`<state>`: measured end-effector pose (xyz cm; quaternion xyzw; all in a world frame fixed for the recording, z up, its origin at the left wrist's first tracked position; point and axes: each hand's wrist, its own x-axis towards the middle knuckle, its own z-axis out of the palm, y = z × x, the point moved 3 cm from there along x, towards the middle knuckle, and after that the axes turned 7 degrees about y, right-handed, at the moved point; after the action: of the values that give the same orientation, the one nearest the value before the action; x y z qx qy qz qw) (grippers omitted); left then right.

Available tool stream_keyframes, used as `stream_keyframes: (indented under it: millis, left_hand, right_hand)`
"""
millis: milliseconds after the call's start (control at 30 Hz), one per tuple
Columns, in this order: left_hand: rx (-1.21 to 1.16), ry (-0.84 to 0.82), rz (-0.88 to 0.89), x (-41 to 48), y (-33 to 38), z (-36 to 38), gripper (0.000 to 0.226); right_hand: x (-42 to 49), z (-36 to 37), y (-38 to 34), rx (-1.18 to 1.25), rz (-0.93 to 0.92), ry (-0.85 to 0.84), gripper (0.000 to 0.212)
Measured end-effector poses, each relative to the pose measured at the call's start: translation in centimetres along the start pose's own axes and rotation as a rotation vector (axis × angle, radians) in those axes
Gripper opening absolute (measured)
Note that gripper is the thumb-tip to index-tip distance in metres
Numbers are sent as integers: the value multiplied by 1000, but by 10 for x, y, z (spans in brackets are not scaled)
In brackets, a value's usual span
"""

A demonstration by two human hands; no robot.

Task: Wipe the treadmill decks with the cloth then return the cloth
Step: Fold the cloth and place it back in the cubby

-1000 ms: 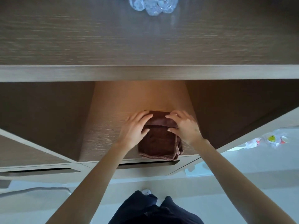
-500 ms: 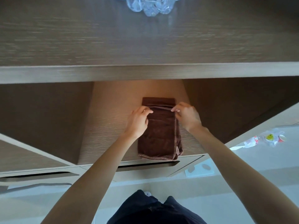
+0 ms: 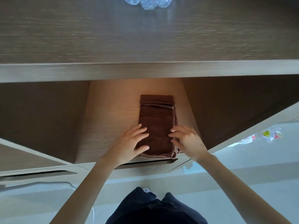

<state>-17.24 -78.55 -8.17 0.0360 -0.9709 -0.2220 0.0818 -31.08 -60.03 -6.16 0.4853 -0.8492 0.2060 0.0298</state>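
Observation:
A dark brown folded cloth (image 3: 157, 120) lies flat on the lit lower shelf (image 3: 110, 120) of a wooden cabinet, its near edge at the shelf's front. My left hand (image 3: 129, 143) rests with spread fingers on the cloth's near left corner. My right hand (image 3: 187, 141) touches the cloth's near right edge, fingers apart. Neither hand grips the cloth. No treadmill is in view.
The cabinet's wooden top (image 3: 145, 38) juts out above the shelf, with a clear glass object (image 3: 147, 2) at its far edge. Dark compartments flank the shelf. Plastic litter (image 3: 267, 135) lies on the pale floor at right; a white cable (image 3: 48, 183) runs at left.
The cloth was unfolded to a longer shape reaching deeper into the shelf. Both hands slid back from its far end to its near end.

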Motion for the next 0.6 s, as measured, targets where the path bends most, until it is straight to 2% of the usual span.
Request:
stream_keyframes:
  millis: [67,200,267,367,433,500,600]
  left_hand:
    - [2,-1,77,-21,6,-1,51]
    - [14,73,89,-33,20,8,40]
    - [-1,162,77,-32,21,8,33]
    - [34,165,136,-32,24,7,29]
    - [25,140,148,-29,23,4,23]
    - [-64,139,60,-20,17,-5,16]
    - [-91,246,-54,3,9,-15,13]
  right_hand:
    - [-22,-6,-10,90,-47,56,23]
    - [-39,2,-19,25,-134,-15,40]
    - [-36,2,-20,-1,-163,55,33]
    - [-29,1,-19,28,-169,90,23]
    - [-23,-3,-12,126,-49,56,19]
    - [-15,-6,-3,245,112,36,16]
    - [1,-3,6,306,227,46,15]
